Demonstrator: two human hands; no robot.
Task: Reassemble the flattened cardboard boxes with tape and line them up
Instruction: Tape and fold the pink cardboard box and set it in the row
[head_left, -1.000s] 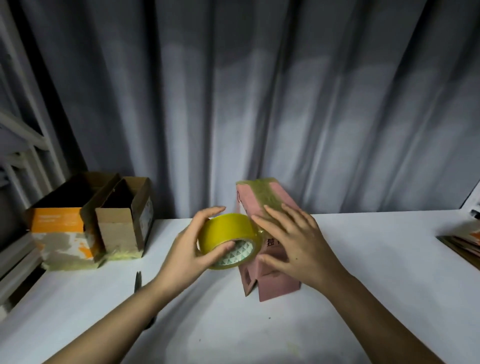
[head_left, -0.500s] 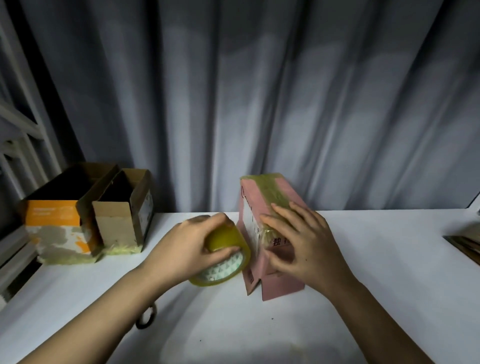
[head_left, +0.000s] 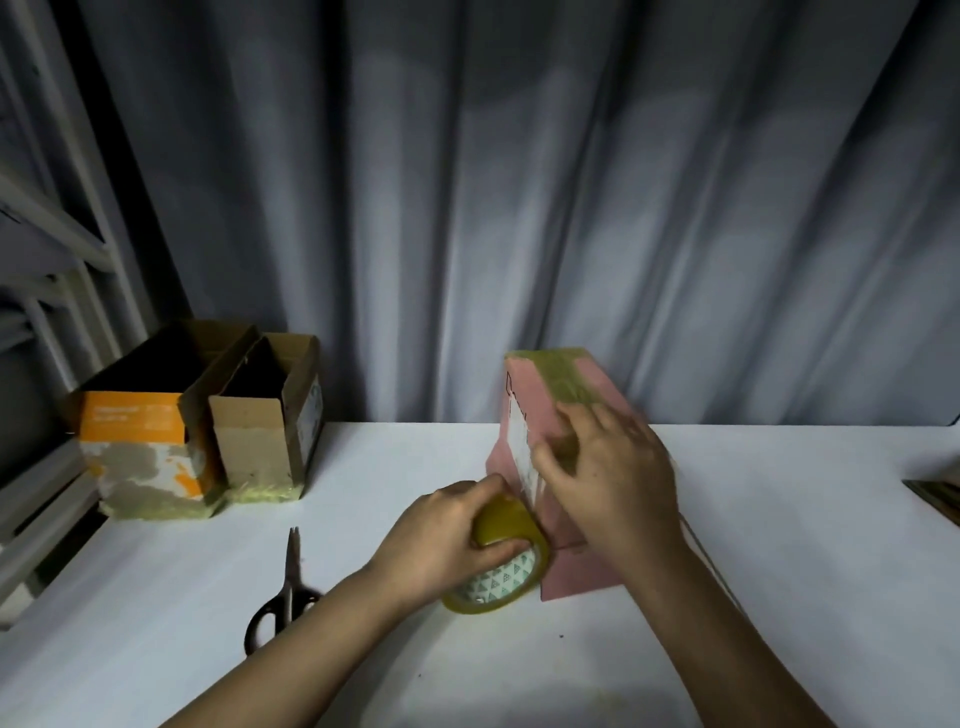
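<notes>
Grey curtain (head_left: 519, 208) hangs behind a white table (head_left: 779, 545); a metal rack (head_left: 47, 260) stands at far left.

Your left hand (head_left: 441, 535) grips the tape roll (head_left: 501, 566), fingers curled over its top and thumb on the near rim. The roll is tilted, its lower edge on or just above the table, can't tell which, and its upper edge touches the pink box (head_left: 561, 467) low on its left face. Yellowish roll, with a white-and-green triangle pattern on the core.

Your right hand (head_left: 608, 478) lies flat on the pink box, fingers straight and spread, pressing its front near the left edge. It's motion-blurred, so exact fingertip contact is unclear.

The pink box stands upright mid-table, leaning slightly back. Yellowish tape runs across its top and down the front toward your right hand. A white label sits on its left face.

Two finished boxes stand back-left, touching side by side, open tops up: an orange box (head_left: 140, 452) and, to its right, a brown box (head_left: 260, 441). Both have yellow tape around their bottoms.

Scissors (head_left: 283, 592) lie closed on the table left of your left forearm, tips pointing away from you.

Flat cardboard (head_left: 935, 493) lies at the right edge, partly out of view.
</notes>
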